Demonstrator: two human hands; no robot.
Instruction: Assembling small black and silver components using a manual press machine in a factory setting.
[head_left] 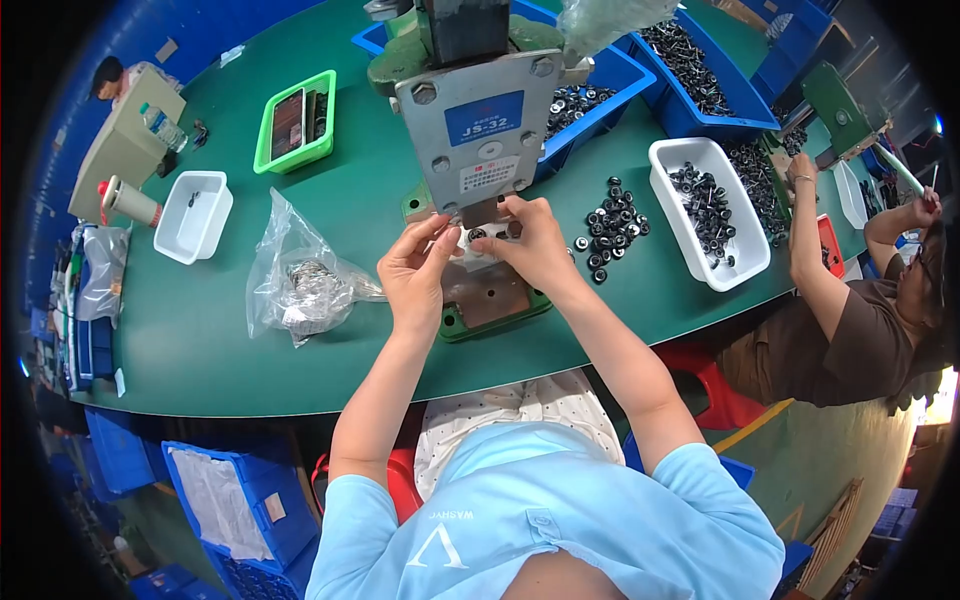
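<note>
The worker [540,500] faces a press [480,150] at twelve o'clock. Beneath it, right hand [533,242] at three and left hand [414,268] at eight, fingers narrow around a round black part [476,234]; I can't tell which grips. Seating it seems the step; next calls for clearing fingers. Its face seems upward; no long axis shows.

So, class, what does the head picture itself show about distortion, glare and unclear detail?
In the head view, the green table's near edge curves; black fills the corners; the clear plastic bag catches bright glints; light washes out white at far right; the dark part between the hands is too small to make out.
</note>
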